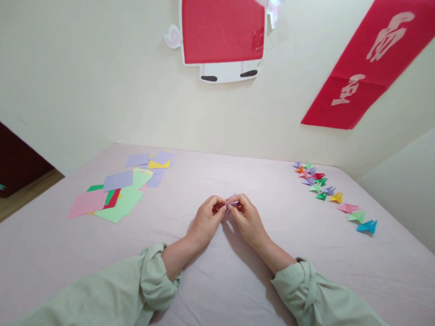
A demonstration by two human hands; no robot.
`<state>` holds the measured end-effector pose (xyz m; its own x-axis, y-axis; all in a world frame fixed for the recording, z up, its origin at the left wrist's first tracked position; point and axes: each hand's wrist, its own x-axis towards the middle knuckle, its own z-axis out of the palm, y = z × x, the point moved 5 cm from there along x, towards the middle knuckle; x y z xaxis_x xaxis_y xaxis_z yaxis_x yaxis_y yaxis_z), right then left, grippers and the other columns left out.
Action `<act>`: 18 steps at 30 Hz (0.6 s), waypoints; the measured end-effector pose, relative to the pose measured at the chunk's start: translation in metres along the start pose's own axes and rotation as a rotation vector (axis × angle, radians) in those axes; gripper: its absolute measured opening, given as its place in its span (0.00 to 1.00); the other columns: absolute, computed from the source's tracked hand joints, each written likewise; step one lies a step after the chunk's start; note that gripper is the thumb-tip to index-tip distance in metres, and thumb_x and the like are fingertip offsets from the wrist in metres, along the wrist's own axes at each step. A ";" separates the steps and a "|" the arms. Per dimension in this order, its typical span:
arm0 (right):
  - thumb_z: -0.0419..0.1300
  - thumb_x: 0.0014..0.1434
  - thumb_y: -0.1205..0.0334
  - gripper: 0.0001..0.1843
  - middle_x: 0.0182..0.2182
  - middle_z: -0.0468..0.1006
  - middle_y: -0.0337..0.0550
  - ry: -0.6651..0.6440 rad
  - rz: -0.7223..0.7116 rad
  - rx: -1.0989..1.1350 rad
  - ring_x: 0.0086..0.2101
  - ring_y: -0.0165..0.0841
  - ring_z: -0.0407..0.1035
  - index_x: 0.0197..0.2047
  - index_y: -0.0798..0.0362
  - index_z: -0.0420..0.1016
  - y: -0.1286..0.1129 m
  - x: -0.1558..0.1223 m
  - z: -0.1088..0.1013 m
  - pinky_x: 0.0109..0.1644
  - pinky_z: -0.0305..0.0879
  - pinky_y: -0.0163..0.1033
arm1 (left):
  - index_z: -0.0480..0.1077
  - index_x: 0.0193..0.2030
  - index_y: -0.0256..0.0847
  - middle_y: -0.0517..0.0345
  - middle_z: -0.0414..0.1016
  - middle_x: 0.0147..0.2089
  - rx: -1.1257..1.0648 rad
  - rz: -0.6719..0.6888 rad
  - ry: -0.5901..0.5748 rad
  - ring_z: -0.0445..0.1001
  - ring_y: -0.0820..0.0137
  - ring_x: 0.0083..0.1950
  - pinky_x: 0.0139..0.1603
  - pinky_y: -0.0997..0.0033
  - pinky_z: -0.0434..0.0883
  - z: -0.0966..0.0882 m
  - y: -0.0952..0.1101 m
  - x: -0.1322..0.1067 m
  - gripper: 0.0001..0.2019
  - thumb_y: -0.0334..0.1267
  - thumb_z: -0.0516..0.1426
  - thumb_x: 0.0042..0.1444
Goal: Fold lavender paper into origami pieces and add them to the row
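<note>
Nearest are two pale green sleeves (97,288), rolled up on the forearms that reach over a table with a light pinkish cloth (214,299). Ahead of them, the left hand (205,220) and right hand (250,222) meet around a small purple paper (233,203), near the middle of the cloth. Each hand pinches it between thumb and index finger; the fingers hide most of its folds. Beyond, well apart on the left, loose paper sheets (122,202) overlap in pink, green, red, yellow and purple. On the right, small folded papers (315,187) trail back toward the wall (98,79), a blue one closest. On the wall hang a red-and-white cutout (224,27) and a slanting red banner (364,78).
</note>
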<state>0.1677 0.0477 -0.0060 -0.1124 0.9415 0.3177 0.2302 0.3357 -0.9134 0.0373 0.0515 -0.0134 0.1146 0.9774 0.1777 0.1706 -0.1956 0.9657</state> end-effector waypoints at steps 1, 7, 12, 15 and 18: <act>0.55 0.60 0.64 0.03 0.36 0.72 0.41 0.006 -0.016 -0.024 0.37 0.33 0.69 0.37 0.51 0.69 -0.001 0.000 0.000 0.42 0.66 0.39 | 0.71 0.36 0.38 0.57 0.75 0.36 -0.002 0.002 0.011 0.73 0.71 0.38 0.40 0.72 0.69 -0.001 0.001 0.000 0.04 0.33 0.55 0.57; 0.55 0.60 0.67 0.03 0.35 0.71 0.40 0.002 -0.070 -0.117 0.37 0.33 0.68 0.36 0.50 0.69 -0.008 -0.002 0.001 0.42 0.66 0.40 | 0.71 0.37 0.39 0.58 0.75 0.37 0.037 0.056 0.027 0.74 0.71 0.39 0.43 0.72 0.70 -0.002 0.004 0.001 0.05 0.28 0.55 0.55; 0.54 0.60 0.67 0.03 0.34 0.71 0.40 -0.018 -0.060 -0.087 0.36 0.33 0.68 0.36 0.51 0.68 -0.005 -0.002 0.001 0.42 0.66 0.41 | 0.71 0.38 0.40 0.57 0.75 0.39 0.097 0.092 0.032 0.74 0.70 0.41 0.44 0.70 0.71 -0.002 0.002 -0.001 0.06 0.29 0.54 0.56; 0.54 0.60 0.67 0.03 0.34 0.71 0.40 -0.028 -0.051 -0.075 0.37 0.33 0.68 0.36 0.51 0.68 -0.003 -0.001 0.001 0.42 0.67 0.40 | 0.71 0.38 0.40 0.57 0.75 0.38 0.123 0.111 0.026 0.74 0.70 0.41 0.44 0.70 0.71 -0.002 0.003 -0.002 0.06 0.29 0.54 0.57; 0.54 0.59 0.68 0.04 0.34 0.71 0.40 -0.015 -0.056 -0.103 0.36 0.33 0.68 0.36 0.51 0.67 -0.005 -0.001 0.000 0.42 0.66 0.40 | 0.70 0.38 0.40 0.57 0.74 0.38 0.139 0.133 0.035 0.74 0.70 0.41 0.43 0.70 0.71 -0.002 0.006 -0.002 0.06 0.29 0.54 0.57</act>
<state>0.1668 0.0451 -0.0022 -0.1420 0.9211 0.3626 0.3215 0.3893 -0.8632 0.0361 0.0484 -0.0074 0.1114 0.9438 0.3113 0.2896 -0.3305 0.8983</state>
